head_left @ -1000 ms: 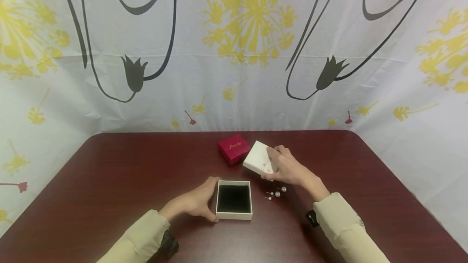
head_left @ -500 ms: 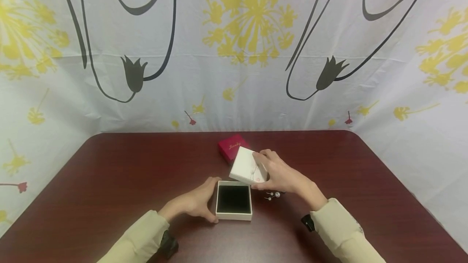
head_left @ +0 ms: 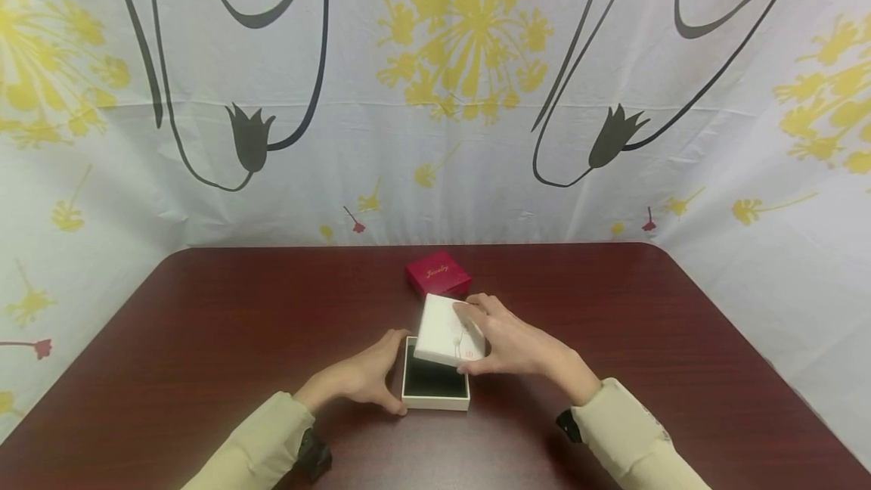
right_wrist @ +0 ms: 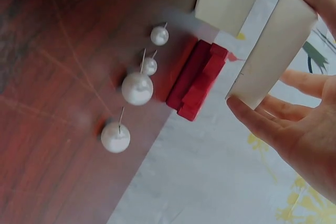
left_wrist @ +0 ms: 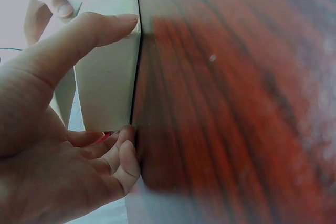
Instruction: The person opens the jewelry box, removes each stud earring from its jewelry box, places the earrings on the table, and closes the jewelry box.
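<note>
A white square box base with a dark lining lies on the table. My left hand grips it at its left side, thumb at the near corner and fingers at the far one. My right hand holds the white lid, printed with a fine drawing, by its edges. Slightly tilted, the lid hangs over the far part of the base and covers some of the lining. Several pearl stud earrings lie on the table in the right wrist view; in the head view my right hand hides them.
A red jewelry box sits on the dark wooden table, just behind the white lid. Beyond the table's far edge hangs a white curtain with yellow and grey flowers.
My right hand has brought the lid left and toward me, from beside the red box to over the base. The earrings have passed out of head view behind that hand. The left hand stays put.
</note>
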Demonstrator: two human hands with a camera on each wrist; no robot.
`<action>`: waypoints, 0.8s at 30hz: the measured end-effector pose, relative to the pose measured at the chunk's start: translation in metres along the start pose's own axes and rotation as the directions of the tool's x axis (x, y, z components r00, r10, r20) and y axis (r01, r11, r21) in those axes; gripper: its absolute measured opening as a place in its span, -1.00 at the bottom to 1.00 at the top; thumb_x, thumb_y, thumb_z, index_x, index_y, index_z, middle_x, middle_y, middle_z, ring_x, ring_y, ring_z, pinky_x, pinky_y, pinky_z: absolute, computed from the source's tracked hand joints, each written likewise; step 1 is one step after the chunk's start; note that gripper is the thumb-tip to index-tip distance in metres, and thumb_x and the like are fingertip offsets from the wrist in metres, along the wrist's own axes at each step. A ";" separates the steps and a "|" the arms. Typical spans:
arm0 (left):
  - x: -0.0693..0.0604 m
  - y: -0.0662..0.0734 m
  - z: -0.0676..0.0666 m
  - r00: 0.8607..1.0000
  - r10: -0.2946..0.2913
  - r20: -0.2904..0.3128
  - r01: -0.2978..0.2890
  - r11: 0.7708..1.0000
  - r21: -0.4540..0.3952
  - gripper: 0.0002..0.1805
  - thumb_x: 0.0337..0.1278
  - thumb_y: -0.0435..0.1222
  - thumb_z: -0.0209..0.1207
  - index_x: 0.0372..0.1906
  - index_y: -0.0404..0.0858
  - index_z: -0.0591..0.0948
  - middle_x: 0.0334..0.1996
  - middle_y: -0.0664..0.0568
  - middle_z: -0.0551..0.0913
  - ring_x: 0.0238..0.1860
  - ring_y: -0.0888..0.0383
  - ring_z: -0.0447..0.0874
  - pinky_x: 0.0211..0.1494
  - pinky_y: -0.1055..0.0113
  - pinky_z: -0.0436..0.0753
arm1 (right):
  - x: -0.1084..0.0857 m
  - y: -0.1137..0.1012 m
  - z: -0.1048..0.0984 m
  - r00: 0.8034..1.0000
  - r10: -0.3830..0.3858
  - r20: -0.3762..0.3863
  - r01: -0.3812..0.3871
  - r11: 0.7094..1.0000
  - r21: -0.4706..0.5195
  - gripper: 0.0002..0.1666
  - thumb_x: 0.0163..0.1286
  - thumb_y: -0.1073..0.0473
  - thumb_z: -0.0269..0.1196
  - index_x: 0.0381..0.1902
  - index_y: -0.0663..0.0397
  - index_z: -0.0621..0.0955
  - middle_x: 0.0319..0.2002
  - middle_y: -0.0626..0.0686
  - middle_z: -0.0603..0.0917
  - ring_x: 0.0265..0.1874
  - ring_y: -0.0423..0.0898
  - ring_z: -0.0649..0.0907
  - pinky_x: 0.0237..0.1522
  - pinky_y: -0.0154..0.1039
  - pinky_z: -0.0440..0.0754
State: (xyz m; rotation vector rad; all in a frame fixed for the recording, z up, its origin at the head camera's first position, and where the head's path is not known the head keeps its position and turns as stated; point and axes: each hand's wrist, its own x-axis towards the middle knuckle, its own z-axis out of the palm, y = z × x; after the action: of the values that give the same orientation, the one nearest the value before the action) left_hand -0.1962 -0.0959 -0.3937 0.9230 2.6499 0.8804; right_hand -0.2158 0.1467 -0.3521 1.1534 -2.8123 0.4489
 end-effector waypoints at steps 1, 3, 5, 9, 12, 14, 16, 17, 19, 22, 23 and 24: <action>0.000 0.000 0.000 1.000 0.000 -0.001 0.000 1.000 0.000 0.07 -0.60 -0.26 0.45 0.15 -0.53 0.11 0.02 -0.22 0.27 0.10 -0.04 0.28 0.17 0.06 0.29 | 0.000 -0.001 0.001 1.000 -0.002 0.007 0.002 1.000 0.001 0.00 -0.14 -0.15 0.37 0.22 0.16 0.28 0.07 0.17 0.33 -0.04 -0.03 0.37 -0.15 -0.20 0.50; 0.000 -0.001 0.000 1.000 -0.004 0.001 0.004 1.000 0.001 0.06 -0.60 -0.26 0.45 0.15 -0.52 0.11 0.02 -0.21 0.27 0.10 -0.04 0.29 0.17 0.07 0.30 | -0.001 -0.003 0.003 1.000 -0.013 0.021 0.013 1.000 0.005 0.00 -0.13 -0.15 0.37 0.22 0.17 0.28 0.08 0.19 0.33 -0.02 -0.02 0.37 -0.13 -0.18 0.50; 0.000 -0.001 0.000 1.000 -0.009 0.002 0.009 1.000 -0.001 0.06 -0.60 -0.26 0.44 0.15 -0.52 0.11 0.01 -0.19 0.27 0.10 -0.03 0.29 0.16 0.08 0.30 | -0.002 -0.005 0.005 0.999 -0.026 0.033 0.026 1.000 0.004 -0.01 -0.12 -0.16 0.36 0.21 0.18 0.28 0.08 0.19 0.32 -0.01 -0.02 0.37 -0.11 -0.17 0.50; 0.000 -0.001 0.001 1.000 -0.015 0.007 0.015 1.000 0.006 0.06 -0.59 -0.25 0.44 0.16 -0.52 0.11 0.02 -0.20 0.27 0.11 -0.03 0.28 0.17 0.08 0.29 | -0.003 -0.008 0.008 0.998 -0.045 0.051 0.045 0.999 -0.001 -0.02 -0.11 -0.18 0.34 0.21 0.16 0.29 0.08 0.17 0.32 0.00 -0.04 0.36 -0.09 -0.19 0.49; 0.000 -0.001 0.001 1.000 -0.013 0.007 0.013 1.000 0.012 0.06 -0.60 -0.25 0.45 0.15 -0.53 0.11 0.02 -0.22 0.26 0.12 -0.05 0.27 0.18 0.07 0.28 | -0.003 -0.011 0.010 0.997 -0.068 0.046 0.069 0.998 -0.012 -0.02 -0.11 -0.17 0.35 0.20 0.17 0.29 0.07 0.17 0.33 -0.01 -0.04 0.36 -0.10 -0.20 0.49; 0.000 -0.001 0.000 1.000 -0.010 0.007 0.010 1.000 0.013 0.06 -0.60 -0.25 0.45 0.15 -0.54 0.11 0.02 -0.23 0.26 0.12 -0.05 0.26 0.18 0.07 0.28 | -0.004 -0.012 0.011 0.996 -0.084 0.041 0.085 0.996 -0.022 -0.03 -0.12 -0.17 0.36 0.20 0.18 0.30 0.06 0.16 0.34 -0.02 -0.05 0.36 -0.10 -0.21 0.49; 0.000 0.000 0.000 1.000 -0.011 0.008 0.011 1.000 0.017 0.06 -0.59 -0.25 0.45 0.15 -0.54 0.12 0.02 -0.22 0.26 0.12 -0.05 0.26 0.18 0.08 0.28 | -0.004 -0.014 0.011 0.995 -0.093 0.042 0.094 0.995 -0.025 -0.03 -0.12 -0.17 0.36 0.19 0.18 0.30 0.05 0.16 0.34 -0.02 -0.05 0.36 -0.10 -0.21 0.49; 0.000 0.000 0.000 1.000 -0.011 0.008 0.011 1.000 0.019 0.06 -0.59 -0.24 0.45 0.15 -0.53 0.12 0.01 -0.21 0.26 0.11 -0.04 0.26 0.18 0.09 0.28 | -0.004 -0.014 0.011 0.994 -0.099 0.042 0.100 0.995 -0.025 -0.03 -0.12 -0.16 0.36 0.19 0.19 0.31 0.05 0.16 0.34 -0.02 -0.05 0.36 -0.11 -0.21 0.49; 0.000 0.000 0.000 1.000 -0.010 0.008 0.010 1.000 0.020 0.05 -0.59 -0.24 0.45 0.15 -0.52 0.13 0.01 -0.20 0.26 0.10 -0.02 0.26 0.18 0.10 0.28 | -0.005 -0.016 0.011 0.994 -0.096 0.054 0.097 0.995 -0.024 -0.04 -0.12 -0.17 0.35 0.19 0.18 0.31 0.05 0.15 0.34 -0.02 -0.07 0.36 -0.10 -0.22 0.48; 0.000 0.000 0.000 1.000 -0.001 0.006 0.001 1.000 0.019 0.05 -0.59 -0.24 0.45 0.15 -0.52 0.14 0.00 -0.18 0.27 0.09 -0.01 0.27 0.17 0.11 0.29 | -0.005 -0.018 0.011 0.993 -0.094 0.069 0.096 0.995 -0.020 -0.05 -0.11 -0.17 0.35 0.18 0.17 0.31 0.06 0.14 0.34 -0.02 -0.08 0.35 -0.10 -0.24 0.47; 0.000 0.000 0.000 1.000 0.003 0.005 -0.003 1.000 0.015 0.04 -0.59 -0.24 0.45 0.15 -0.53 0.14 0.00 -0.19 0.27 0.09 -0.01 0.27 0.17 0.11 0.29 | -0.005 -0.018 0.011 0.993 -0.095 0.071 0.096 0.995 -0.017 -0.05 -0.12 -0.16 0.35 0.18 0.17 0.31 0.06 0.14 0.34 -0.02 -0.08 0.35 -0.10 -0.24 0.47; -0.001 -0.001 0.000 1.000 0.007 0.004 -0.007 1.000 0.012 0.04 -0.58 -0.24 0.44 0.14 -0.53 0.14 0.00 -0.19 0.27 0.08 -0.01 0.27 0.17 0.11 0.30 | -0.005 -0.019 0.011 0.993 -0.090 0.077 0.092 0.996 -0.016 -0.05 -0.11 -0.17 0.34 0.19 0.16 0.31 0.06 0.13 0.34 -0.02 -0.09 0.35 -0.10 -0.25 0.47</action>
State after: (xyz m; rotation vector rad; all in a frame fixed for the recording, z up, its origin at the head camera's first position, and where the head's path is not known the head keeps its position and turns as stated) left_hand -0.1961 -0.0966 -0.3939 0.9360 2.6531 0.8648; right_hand -0.1981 0.1343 -0.3590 1.3159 -2.8060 0.3778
